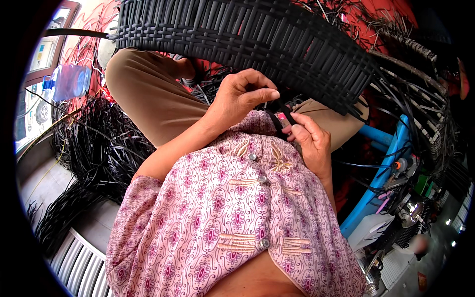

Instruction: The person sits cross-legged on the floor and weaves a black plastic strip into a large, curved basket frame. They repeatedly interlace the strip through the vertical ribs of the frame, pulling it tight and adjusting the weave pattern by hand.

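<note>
A dark woven wicker panel [237, 37] of flat strips lies across the far side of my lap, over my knees. My left hand [242, 94] is closed in a pinch, thumb against fingers, at the upper end of a short black strip [284, 107]. The lower end of that strip runs into my right hand [310, 137], whose thumb and fingers close round it in front of my belly. A small pink-and-red item [282, 118] shows beside the right fingers; its kind is unclear. Both hands are just on the near side of the panel's edge.
A large heap of loose black strips [101, 148] lies at my left. A clear blue water jug [73, 81] is beyond it. At the right stand a blue frame [381, 175] and a partly wrapped curved frame [415, 74]. Small tools and a white container [368, 230] lie at lower right.
</note>
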A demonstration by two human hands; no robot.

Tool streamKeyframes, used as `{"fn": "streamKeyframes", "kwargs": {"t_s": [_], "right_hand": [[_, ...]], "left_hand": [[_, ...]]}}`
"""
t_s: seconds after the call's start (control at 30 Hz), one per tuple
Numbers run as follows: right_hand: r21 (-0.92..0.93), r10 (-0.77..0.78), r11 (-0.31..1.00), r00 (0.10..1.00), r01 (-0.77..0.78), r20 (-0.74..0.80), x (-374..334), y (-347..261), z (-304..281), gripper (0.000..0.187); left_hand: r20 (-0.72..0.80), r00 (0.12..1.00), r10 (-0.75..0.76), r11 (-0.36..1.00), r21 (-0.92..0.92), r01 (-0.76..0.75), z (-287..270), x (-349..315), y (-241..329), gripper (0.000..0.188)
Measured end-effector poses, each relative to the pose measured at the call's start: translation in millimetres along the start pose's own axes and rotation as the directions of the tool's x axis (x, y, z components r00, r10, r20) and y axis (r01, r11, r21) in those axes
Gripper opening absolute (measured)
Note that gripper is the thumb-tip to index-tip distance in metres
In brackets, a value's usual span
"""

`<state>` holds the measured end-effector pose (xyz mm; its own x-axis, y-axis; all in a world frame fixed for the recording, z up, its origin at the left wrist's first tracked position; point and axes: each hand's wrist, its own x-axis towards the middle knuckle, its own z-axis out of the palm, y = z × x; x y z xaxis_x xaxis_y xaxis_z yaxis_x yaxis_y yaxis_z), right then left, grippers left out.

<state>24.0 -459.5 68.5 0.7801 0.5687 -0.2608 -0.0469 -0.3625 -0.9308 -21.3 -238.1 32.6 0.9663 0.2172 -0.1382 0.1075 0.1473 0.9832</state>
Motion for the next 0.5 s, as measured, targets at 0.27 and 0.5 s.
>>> {"fn": "streamKeyframes", "kwargs": {"t_s": [0.27, 0.5], "right_hand": [[-0.159, -0.105, 0.983, 0.993, 0.096, -0.048, -2, 1, 2, 0.020], [-0.168, -0.090, 0.983, 0.994, 0.080, -0.054, -2, 5, 1, 0.017]], "left_hand": [[-0.002, 0.998, -0.057, 0.975, -0.217, 0.055, -1, 0, -4, 0.017], [-0.045, 0.990, -0.134, 0.938, -0.328, 0.112, 3, -4, 11, 0.021]]}}
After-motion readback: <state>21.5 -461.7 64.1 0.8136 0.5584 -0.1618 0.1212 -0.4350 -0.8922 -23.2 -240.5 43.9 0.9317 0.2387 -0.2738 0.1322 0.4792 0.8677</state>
